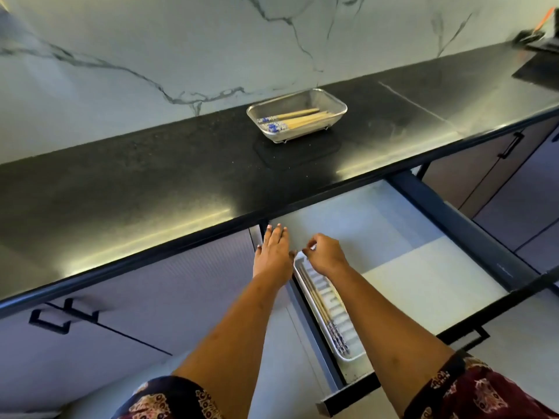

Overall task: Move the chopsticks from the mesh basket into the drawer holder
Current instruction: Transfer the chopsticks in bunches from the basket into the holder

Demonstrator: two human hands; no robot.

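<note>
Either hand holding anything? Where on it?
Left hand: nothing, fingers straight. Right hand: fingers curled above the plain ends of the chopsticks in the holder; an actual pinch cannot be told.

The counter (151, 176) is black and speckled, the wall (121, 31) white marble with grey veins. The basket (338, 99) is silver mesh; the chopsticks (302, 117) are tan with blue-and-white patterned ends. The holder (338, 297) is white, the sleeves (484, 388) maroon with a cream print.

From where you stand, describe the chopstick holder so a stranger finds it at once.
Find the black countertop; below it a drawer stands open. Along its left edge lies the holder: long, white and ridged, unlike the metal mesh basket on the counter.
</note>
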